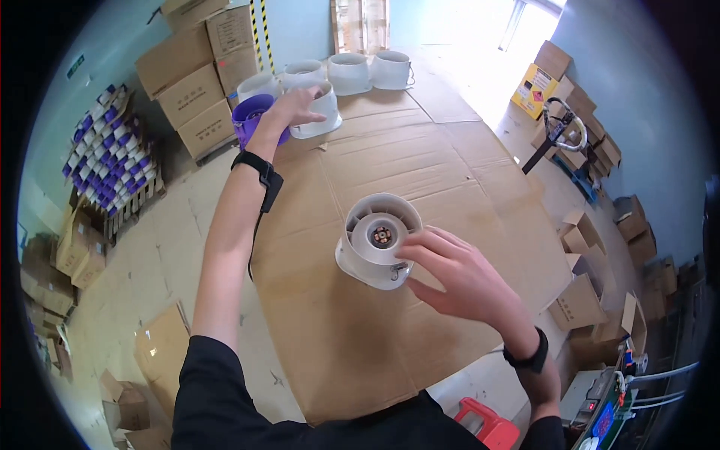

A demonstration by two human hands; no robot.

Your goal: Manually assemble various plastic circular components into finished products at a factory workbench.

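Note:
A white round fan housing [352, 251] stands upright on the cardboard-covered table in front of me. Inside it are vanes and a round hub with copper-coloured parts at its centre; a small metal clip sits on its near side. My right hand [461, 277] has its fingers over the housing's right rim and its thumb low by the flange. Farther off, my left hand [292, 109] reaches over another white housing [319, 129], fingers and thumb spread at its rim; firm contact cannot be made out. Partly behind my left wrist is a purple housing [247, 116].
Several more white housings, including one at the right end [391, 71], line the table's far edge. Stacked cartons [191, 97] stand beyond on the left, near a pallet of purple and white parts [112, 154]. A red stool [487, 427] is close at my lower right.

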